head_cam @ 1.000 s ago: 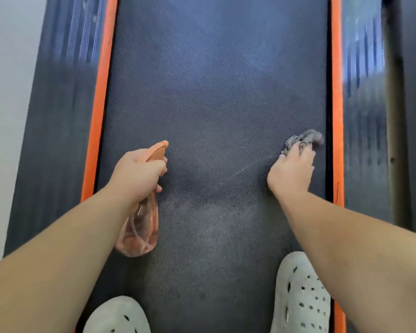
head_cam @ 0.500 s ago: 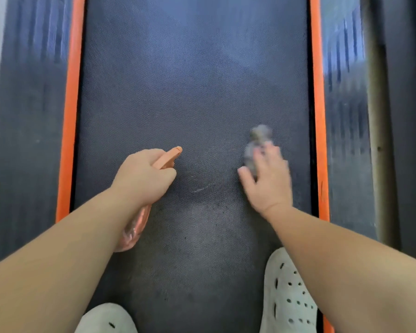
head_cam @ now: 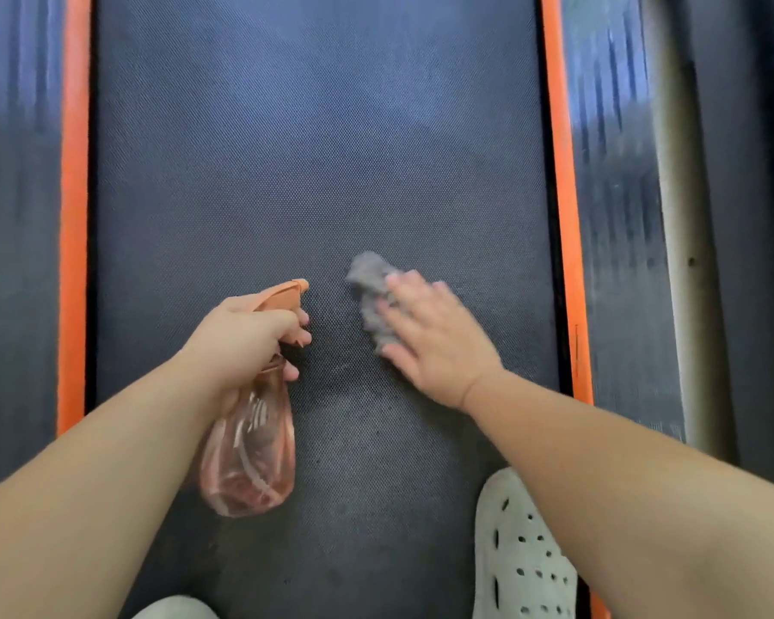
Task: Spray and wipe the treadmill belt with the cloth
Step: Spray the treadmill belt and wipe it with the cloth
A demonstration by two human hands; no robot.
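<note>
Treadmill belt [head_cam: 313, 149]: a dark, fine-textured rubber running surface stretching away underfoot, with an orange side strip [head_cam: 559, 172] along each edge. Its near part looks duller and greyer than the far part.
Cloth [head_cam: 369, 283]: a small, crumpled grey rag lying on the belt about mid-width, a little toward the belt's right edge.
Right hand [head_cam: 439, 341]: palm down with the fingers straight and spread, pressing the cloth flat against the belt. Only the far end of the cloth shows past the fingertips, and the hand is slightly blurred.
Left hand [head_cam: 242, 341]: wrapped round the neck of a translucent pink plastic spray bottle [head_cam: 251, 457], with fingers at the trigger under its orange head. The bottle hangs above the belt left of centre, nozzle aimed up the belt.
Shoe [head_cam: 519, 556]: a white perforated clog standing on the belt's near right part.
Step in hand: wiping, by my reading, since the cloth is loaded against the belt and no spray mist shows.
Next move: probably a stroke across the belt's width with steady downward pressure so the rag does not bunch. The far stretch of the belt then likely needs a fresh squirt before the cloth reaches it.
</note>
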